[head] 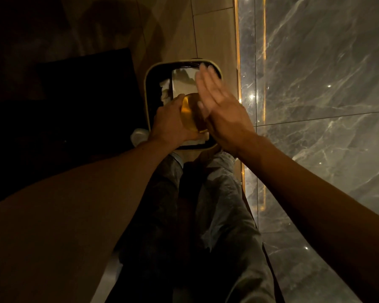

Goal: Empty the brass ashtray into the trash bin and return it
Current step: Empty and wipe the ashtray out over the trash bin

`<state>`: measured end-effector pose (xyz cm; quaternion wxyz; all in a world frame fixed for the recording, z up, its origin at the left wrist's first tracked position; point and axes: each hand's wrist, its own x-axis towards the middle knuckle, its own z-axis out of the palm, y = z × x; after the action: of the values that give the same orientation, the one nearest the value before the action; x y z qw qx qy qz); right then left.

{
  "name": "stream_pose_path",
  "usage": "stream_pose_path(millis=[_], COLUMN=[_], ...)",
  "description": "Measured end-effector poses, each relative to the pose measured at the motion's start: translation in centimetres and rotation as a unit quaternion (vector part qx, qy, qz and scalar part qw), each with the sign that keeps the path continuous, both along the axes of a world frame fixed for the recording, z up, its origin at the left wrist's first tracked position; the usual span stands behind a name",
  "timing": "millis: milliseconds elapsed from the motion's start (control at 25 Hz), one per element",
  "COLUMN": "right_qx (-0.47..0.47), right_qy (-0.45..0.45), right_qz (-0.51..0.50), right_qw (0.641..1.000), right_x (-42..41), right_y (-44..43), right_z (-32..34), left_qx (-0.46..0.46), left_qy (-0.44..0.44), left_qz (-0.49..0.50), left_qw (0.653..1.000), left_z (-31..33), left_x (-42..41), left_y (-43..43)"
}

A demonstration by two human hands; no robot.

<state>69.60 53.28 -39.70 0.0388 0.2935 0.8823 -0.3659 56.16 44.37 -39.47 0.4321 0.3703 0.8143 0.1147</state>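
Left hand (pixel 170 123) gripping tilted brass ashtray (pixel 189 114) over paper-filled trash bin (pixel 148 92); right hand (pixel 219 103) flat, fingers spread

Head view, steep downward, close over bin (pixel 150 119)

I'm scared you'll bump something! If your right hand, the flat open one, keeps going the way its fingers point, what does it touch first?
Probably the far rim of the trash bin. The right hand has its fingertips pointing that way, though its height above the rim is unclear. The left hand holds the brass ashtray beside it.
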Motion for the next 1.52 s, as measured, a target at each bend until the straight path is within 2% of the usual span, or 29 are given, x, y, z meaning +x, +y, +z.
stream_pose_path(millis=[40, 160, 240, 360, 400, 520, 560, 680, 840, 960, 1000, 1120, 1200, 1320, 1520], right_qx=[0.001, -0.038, -0.031, 0.022, 0.015, -0.023, -0.015, 0.011, -0.03, 0.045, 0.057, -0.031, -0.085, -0.197, -0.344], right_qy=[0.005, -0.03, -0.023, 0.042, 0.037, -0.025, -0.026, 0.003, -0.032, 0.024, 0.032, -0.039, -0.069, -0.015, 0.016], right_qz=[0.001, 0.111, 0.091, -0.029, -0.025, 0.098, 0.109, 0.027, 0.109, -0.031, -0.047, 0.063, 0.085, -0.043, -0.21], right_qw=[1.0, 0.993, 0.995, 0.998, 0.999, 0.995, 0.994, 1.0, 0.993, 0.998, 0.997, 0.997, 0.99, 0.979, 0.915], right_x=[-0.1, 0.7, 0.6, -0.7, -0.6, 0.6, 0.6, -0.3, 0.4, -0.4, -0.4, 0.9, 1.4, 0.9, 0.9], right_y=[-0.1, -0.7, -0.3, 0.2, 0.0, -0.5, -0.4, -0.1, 0.0, 0.9, 0.8, 0.0, -0.4, -0.5, 0.3], right_z=[-0.2, -1.2, -0.7, 1.0, 0.6, -1.2, -1.3, -0.9, -1.5, 0.1, 0.0, -1.9, -2.4, -1.3, -0.8], left_qx=[0.012, 0.026, 0.025, 0.047, 0.062, 0.054, 0.038, 0.052, 0.049, 0.055, 0.062, 0.055, 0.039, 0.038, 0.014], left_qy=[0.0, -0.001, -0.002, -0.002, -0.004, -0.004, 0.004, 0.009, 0.006, 0.004, -0.002, 0.0, 0.006, 0.01, -0.002], left_qz=[0.001, -0.013, -0.008, -0.003, -0.003, -0.012, -0.014, -0.009, -0.02, -0.008, -0.003, -0.028, -0.047, -0.04, -0.009], left_qw=[1.0, 1.0, 1.0, 0.999, 0.998, 0.998, 0.999, 0.999, 0.999, 0.998, 0.998, 0.998, 0.998, 0.998, 1.0], left_z=[-0.1, -0.2, -0.4, -0.6, -0.5, -0.2, -0.2, -0.2, -0.2, -0.5, -0.6, -0.7, -0.6, -0.5, -0.1], left_x=[0.0, 0.1, 0.0, 0.1, 0.2, 0.5, 0.4, 0.2, 0.1, 0.1, 0.1, 0.0, -0.1, -0.3, -0.4], left_y=[0.2, 0.7, 0.6, 0.8, 1.0, 1.1, 1.0, 0.7, 0.8, 0.9, 1.1, 1.5, 1.1, 1.0, 1.3])
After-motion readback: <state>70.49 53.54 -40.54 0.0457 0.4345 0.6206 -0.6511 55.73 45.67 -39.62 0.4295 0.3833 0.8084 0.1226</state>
